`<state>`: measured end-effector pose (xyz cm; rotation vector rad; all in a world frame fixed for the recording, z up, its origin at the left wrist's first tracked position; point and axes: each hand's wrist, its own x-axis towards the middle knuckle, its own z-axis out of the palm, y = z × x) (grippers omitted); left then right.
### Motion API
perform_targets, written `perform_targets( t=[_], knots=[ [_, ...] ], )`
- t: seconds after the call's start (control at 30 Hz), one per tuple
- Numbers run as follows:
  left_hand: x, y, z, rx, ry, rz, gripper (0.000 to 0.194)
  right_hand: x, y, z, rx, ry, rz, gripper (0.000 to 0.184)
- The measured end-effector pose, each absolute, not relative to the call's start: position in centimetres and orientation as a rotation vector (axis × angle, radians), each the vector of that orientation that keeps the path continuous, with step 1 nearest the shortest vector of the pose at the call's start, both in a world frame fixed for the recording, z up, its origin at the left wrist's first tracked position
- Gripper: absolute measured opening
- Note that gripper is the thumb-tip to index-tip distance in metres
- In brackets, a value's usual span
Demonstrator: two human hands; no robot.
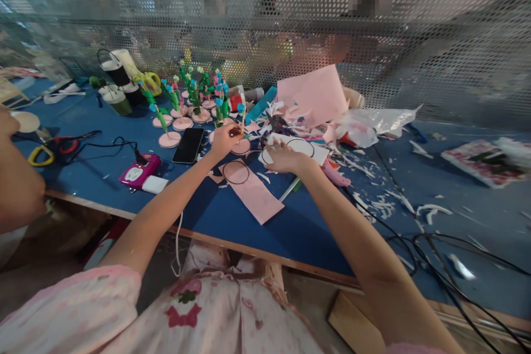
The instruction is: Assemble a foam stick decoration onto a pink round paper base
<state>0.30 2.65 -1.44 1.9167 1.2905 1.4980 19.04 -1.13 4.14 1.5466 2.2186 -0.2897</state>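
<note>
My left hand (224, 139) is closed in a pinch round a thin wooden stick (243, 119) that carries a small blue bit at its top, held over a pink paper disc (241, 147). My right hand (283, 158) lies flat, fingers spread, on a white sheet with black drawn circles (302, 147). A pink paper strip with a drawn circle (249, 185) lies on the blue table (315, 227) just below both hands. Several small paper flowers on pink discs (194, 97) stand behind my left hand.
A black phone (188, 145), a magenta device with a cable (139, 170) and scissors (62, 145) lie to the left. Pink sheet (312, 94), plastic bag (373, 121) and paper scraps sit at right, black cables (431, 243) near the edge. Someone's arm (16, 177) is at far left; perforated screen behind.
</note>
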Motion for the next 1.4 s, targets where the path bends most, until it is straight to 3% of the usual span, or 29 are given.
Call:
perform_targets(
  t=[0.57,1.4],
  knots=[
    [-0.5,3.1,-1.5,1.845,1.242,1.506,0.03,19.2,-1.0,4.1,1.553,2.219,-0.289,0.081],
    [-0.8,2.8,-1.0,1.764,1.199,1.522,0.038,19.4,-0.4,3.4,1.546,2.254,-0.319,0.084]
  ],
)
